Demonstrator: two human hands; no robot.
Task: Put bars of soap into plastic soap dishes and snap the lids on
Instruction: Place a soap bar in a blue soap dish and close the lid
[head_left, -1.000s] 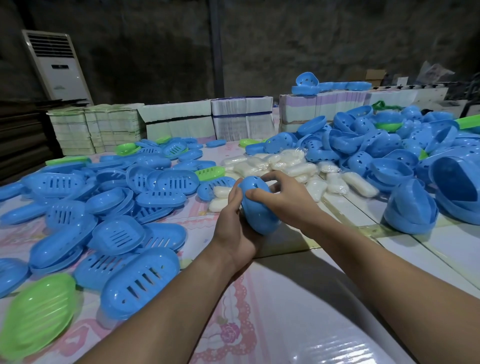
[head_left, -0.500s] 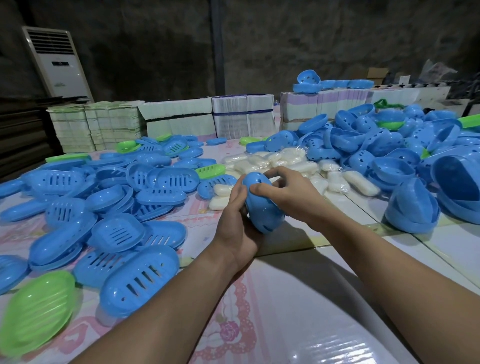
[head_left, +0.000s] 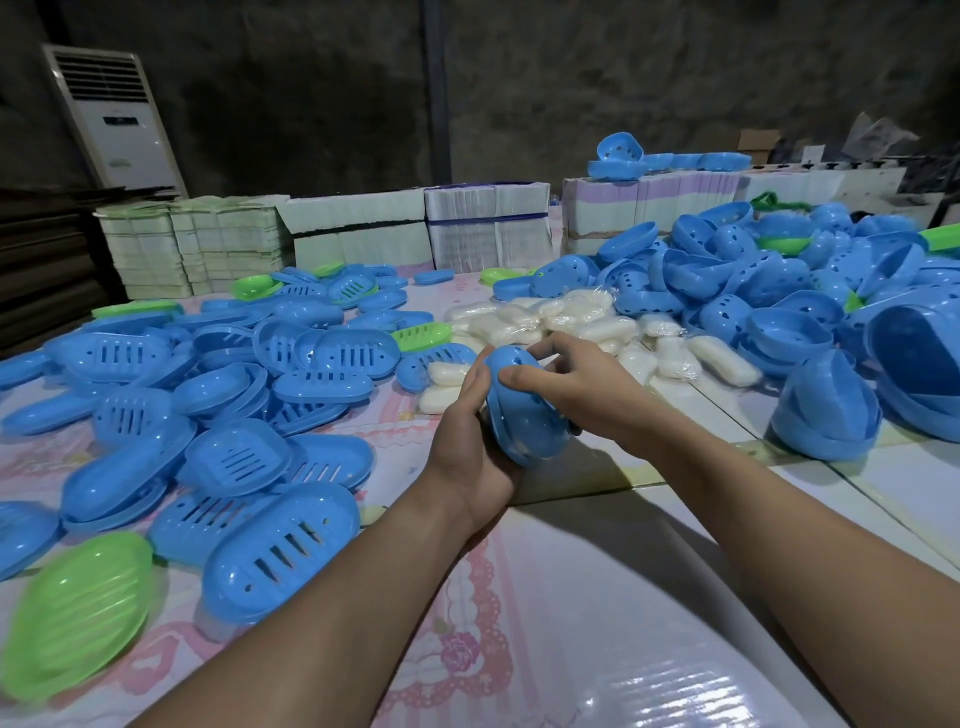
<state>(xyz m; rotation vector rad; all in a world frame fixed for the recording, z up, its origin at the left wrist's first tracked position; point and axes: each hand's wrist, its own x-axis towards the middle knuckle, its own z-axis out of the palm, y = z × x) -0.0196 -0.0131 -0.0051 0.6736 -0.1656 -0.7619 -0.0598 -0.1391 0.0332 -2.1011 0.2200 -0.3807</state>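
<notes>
Soap dish (head_left: 524, 410), blue, held at frame centre above the table (head_left: 597, 597). Left hand (head_left: 470, 441) cups it from below with curled fingers; right hand (head_left: 576, 387) grips its upper shell, thumb on top. Lid-snapping appears to be the step in hand; the seam looks partly unseated. Next move likely calls for squeezing both halves together. Wrapped soap bars (head_left: 566, 319) lie just beyond.

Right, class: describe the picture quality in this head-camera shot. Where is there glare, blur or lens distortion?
Head view: glare streaks the glossy table at bottom right; the green dish at lower left is smeared by blur; wide-angle bending tilts the air conditioner; the back wall is dim; the blue soap dish in both hands stays sharp.
</notes>
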